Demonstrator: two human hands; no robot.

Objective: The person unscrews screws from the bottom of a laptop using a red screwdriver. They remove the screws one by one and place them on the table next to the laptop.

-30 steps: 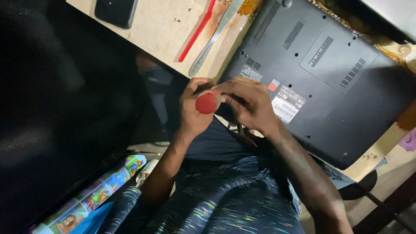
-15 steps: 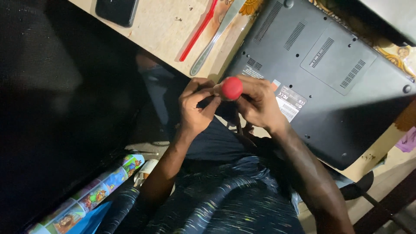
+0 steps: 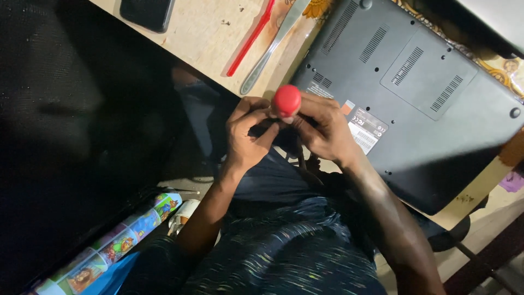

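Both my hands meet just off the table's near edge, over my lap. My right hand [image 3: 325, 131] grips a tool with a round red handle end [image 3: 286, 100] that points up at the camera, probably a screwdriver. My left hand [image 3: 248, 136] pinches the dark lower part of the same tool; its tip is hidden between my fingers. A black laptop [image 3: 415, 93] lies upside down on the wooden table [image 3: 207, 33], right beside my right hand.
A red flat tool [image 3: 251, 38] and a metal prying tool [image 3: 270, 49] lie side by side on the table left of the laptop. A dark phone [image 3: 147, 12] sits at the table's far left. A colourful printed strip [image 3: 109, 248] lies on the floor at lower left.
The red handle end has moved from between my hands, near my left palm, up and to the right toward the laptop's edge. Both hands rose with it.
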